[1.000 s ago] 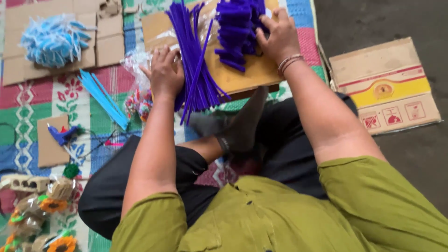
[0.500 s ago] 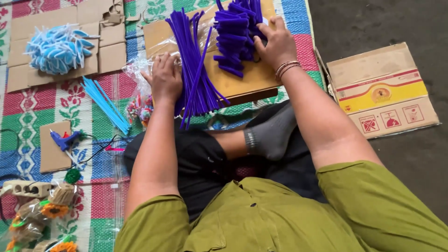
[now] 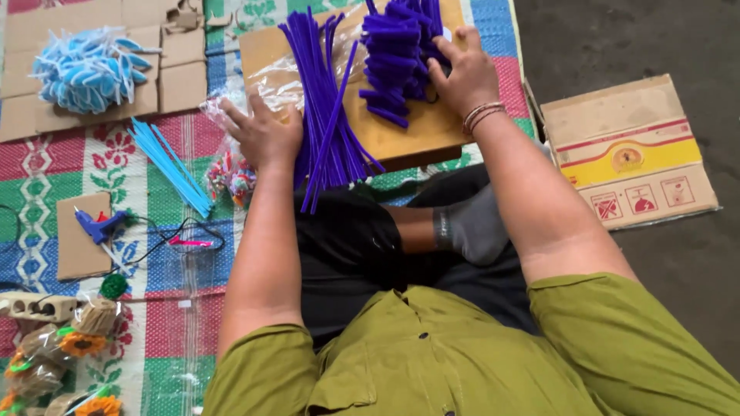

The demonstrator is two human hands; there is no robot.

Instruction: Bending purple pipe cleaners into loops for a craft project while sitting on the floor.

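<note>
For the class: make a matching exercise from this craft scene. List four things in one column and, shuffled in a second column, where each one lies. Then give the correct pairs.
Things:
1. Purple pipe cleaners
2. Glue gun
3. Light blue sticks
4. Flattened printed carton

Places:
A. On the bare floor, right of the mat
B. On a small cardboard piece at the left
C. On the mat, left of the left hand
D. On the cardboard board between both hands

Pairs: 1-D, 2-B, 3-C, 4-A

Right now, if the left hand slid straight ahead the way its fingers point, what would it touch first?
Probably the crinkled clear plastic wrapper lying on the brown cardboard sheet; the left hand already rests at its edge. The long purple pipe-cleaner stems lie beside it, not ahead.
</note>
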